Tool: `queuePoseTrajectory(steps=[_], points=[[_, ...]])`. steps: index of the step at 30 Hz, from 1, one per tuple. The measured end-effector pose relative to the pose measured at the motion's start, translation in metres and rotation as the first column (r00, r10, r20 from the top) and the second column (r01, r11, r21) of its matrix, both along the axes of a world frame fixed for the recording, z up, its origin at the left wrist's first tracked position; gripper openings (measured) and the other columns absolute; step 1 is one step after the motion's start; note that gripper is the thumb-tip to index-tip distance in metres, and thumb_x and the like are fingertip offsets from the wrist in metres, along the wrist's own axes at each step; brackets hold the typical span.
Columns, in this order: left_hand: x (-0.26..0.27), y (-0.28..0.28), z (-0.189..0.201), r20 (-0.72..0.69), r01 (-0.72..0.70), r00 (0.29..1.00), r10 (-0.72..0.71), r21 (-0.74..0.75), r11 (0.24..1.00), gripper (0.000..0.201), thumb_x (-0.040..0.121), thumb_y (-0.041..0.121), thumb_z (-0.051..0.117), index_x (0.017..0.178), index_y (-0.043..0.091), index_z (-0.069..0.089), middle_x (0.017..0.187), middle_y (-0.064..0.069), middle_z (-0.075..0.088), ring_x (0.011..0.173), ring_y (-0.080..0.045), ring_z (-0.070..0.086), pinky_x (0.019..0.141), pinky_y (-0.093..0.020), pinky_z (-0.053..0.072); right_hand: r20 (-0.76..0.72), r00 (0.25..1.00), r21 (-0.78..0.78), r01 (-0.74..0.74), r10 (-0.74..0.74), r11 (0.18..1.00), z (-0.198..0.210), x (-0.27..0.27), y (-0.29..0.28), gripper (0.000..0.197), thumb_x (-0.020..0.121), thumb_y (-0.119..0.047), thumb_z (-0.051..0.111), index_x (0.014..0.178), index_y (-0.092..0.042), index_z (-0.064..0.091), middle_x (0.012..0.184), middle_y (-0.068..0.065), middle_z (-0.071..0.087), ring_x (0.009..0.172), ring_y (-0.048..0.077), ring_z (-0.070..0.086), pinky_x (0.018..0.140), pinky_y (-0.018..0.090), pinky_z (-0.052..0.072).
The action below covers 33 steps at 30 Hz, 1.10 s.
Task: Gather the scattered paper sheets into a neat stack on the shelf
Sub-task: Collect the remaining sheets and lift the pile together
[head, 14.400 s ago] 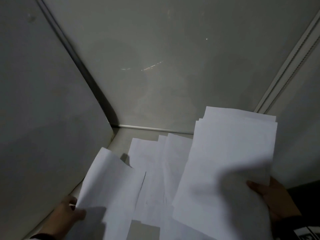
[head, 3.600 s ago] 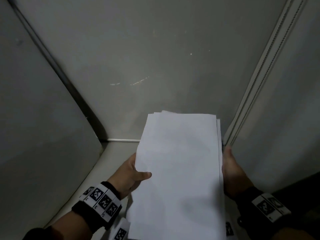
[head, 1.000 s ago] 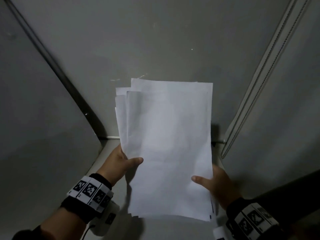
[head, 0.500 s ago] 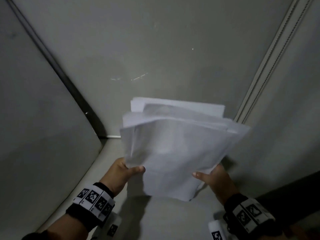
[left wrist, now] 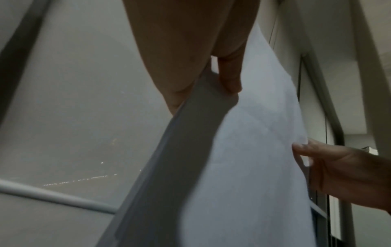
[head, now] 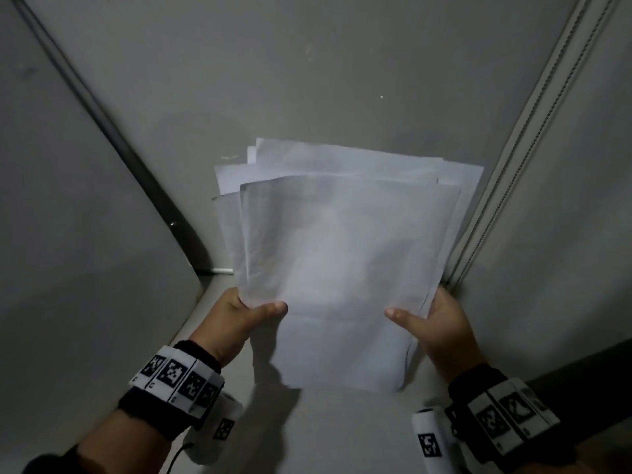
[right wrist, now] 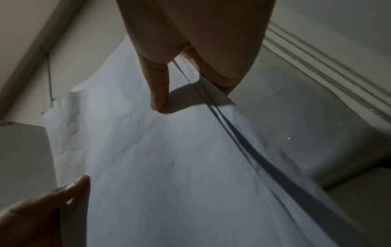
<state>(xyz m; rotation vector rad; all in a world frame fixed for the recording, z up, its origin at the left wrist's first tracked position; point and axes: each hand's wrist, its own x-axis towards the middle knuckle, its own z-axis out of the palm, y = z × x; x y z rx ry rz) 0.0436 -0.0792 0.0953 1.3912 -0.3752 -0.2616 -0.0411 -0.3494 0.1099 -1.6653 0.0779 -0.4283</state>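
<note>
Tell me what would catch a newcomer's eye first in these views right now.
The bundle of white paper sheets, held up mid-frame before the grey back wall, its top edges fanned and uneven rather than squared. Next, the left hand and right hand pinching its lower sides, thumbs on the front sheet. Then the checkered marker bands on both wrists, low in the head view.

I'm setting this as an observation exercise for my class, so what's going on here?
A person is holding a bundle of paper sheets upright inside a grey shelf compartment. The left hand grips the left edge, the right hand the right edge, thumbs on the front sheet. The top edges are uneven and fanned out, so the stack is not yet neat or laid down.
</note>
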Motion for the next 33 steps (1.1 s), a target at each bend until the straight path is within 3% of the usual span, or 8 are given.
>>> queuePoseTrajectory(steps=[6,12,18,20,22,26,30,33], points=[[-0.014,-0.001,-0.049,-0.143,0.021,0.990,-0.010,0.074,0.997,0.072,0.024,0.040,0.094,0.090,0.021,0.072,0.083,0.004,0.079,0.079,-0.016,0.073,0.062,-0.019,0.058,-0.232,0.973,0.025,0.017,-0.011,1.000,-0.045,-0.010,0.013,0.026,0.074,0.007,0.067,0.072,-0.019,0.067,0.064,-0.014,0.072,0.064,0.007,0.069,0.054,0.010,0.050],[-0.014,-0.005,-0.034,-0.097,-0.092,0.991,0.088,-0.028,0.995,0.045,0.046,0.022,0.082,0.088,0.017,0.066,0.070,0.011,0.076,0.064,-0.002,0.070,0.057,-0.020,0.056,-0.142,0.989,0.047,0.040,-0.033,0.998,-0.021,-0.004,0.012,0.032,0.074,0.009,0.066,0.090,-0.018,0.062,0.072,-0.014,0.074,0.073,0.007,0.070,0.061,0.018,0.054],[-0.002,0.005,-0.018,-0.375,-0.167,0.926,-0.033,-0.489,0.856,0.105,0.041,0.032,0.095,0.130,-0.001,0.051,0.126,-0.017,0.063,0.104,-0.024,0.069,0.073,-0.033,0.061,-0.099,0.992,0.195,0.097,-0.078,0.976,0.002,-0.016,-0.009,0.044,0.075,0.008,0.065,0.113,-0.010,0.051,0.081,-0.007,0.071,0.066,-0.005,0.067,0.057,0.009,0.051],[-0.005,0.002,-0.018,-0.425,-0.200,0.902,-0.071,-0.559,0.804,0.100,0.045,0.026,0.094,0.132,0.001,0.051,0.128,-0.017,0.062,0.105,-0.023,0.069,0.073,-0.033,0.061,-0.085,0.996,0.389,0.018,0.016,0.921,-0.005,-0.021,-0.005,0.043,0.074,0.005,0.062,0.115,-0.003,0.052,0.078,0.000,0.075,0.071,0.006,0.070,0.061,0.016,0.055],[-0.013,-0.007,-0.020,-0.466,-0.237,0.881,-0.080,-0.580,0.780,0.069,0.063,0.018,0.079,0.127,0.003,0.056,0.125,-0.015,0.064,0.100,-0.022,0.071,0.074,-0.037,0.062,-0.041,0.989,0.546,-0.094,0.139,0.832,-0.012,-0.027,0.012,0.045,0.066,-0.001,0.062,0.108,-0.017,0.062,0.093,0.003,0.075,0.088,0.018,0.070,0.072,0.030,0.058],[-0.031,-0.028,-0.028,-0.496,-0.234,0.863,-0.097,-0.563,0.792,0.028,0.077,0.014,0.057,0.097,0.008,0.075,0.108,-0.011,0.074,0.090,-0.022,0.074,0.078,-0.041,0.060,-0.153,0.984,0.519,0.005,0.087,0.855,-0.015,-0.032,0.034,0.021,0.075,-0.021,0.059,0.091,-0.025,0.072,0.102,0.005,0.074,0.103,0.029,0.064,0.094,0.048,0.046],[-0.034,-0.031,-0.026,-0.488,-0.244,0.869,-0.083,-0.569,0.785,0.031,0.073,0.014,0.060,0.099,0.002,0.071,0.100,-0.012,0.076,0.085,-0.021,0.075,0.064,-0.031,0.062,-0.173,0.949,0.689,-0.074,0.263,0.721,-0.012,-0.035,0.030,0.035,0.065,-0.029,0.069,0.098,-0.018,0.070,0.100,0.008,0.074,0.095,0.028,0.068,0.082,0.044,0.054],[-0.032,-0.026,-0.032,-0.471,-0.257,0.881,-0.047,-0.560,0.788,0.030,0.088,0.007,0.051,0.077,0.001,0.078,0.086,-0.012,0.078,0.075,-0.020,0.076,0.058,-0.028,0.061,-0.118,0.987,0.500,-0.040,0.114,0.865,-0.013,-0.035,0.030,0.032,0.066,-0.006,0.073,0.096,-0.016,0.071,0.102,0.008,0.074,0.097,0.026,0.068,0.087,0.046,0.051]])
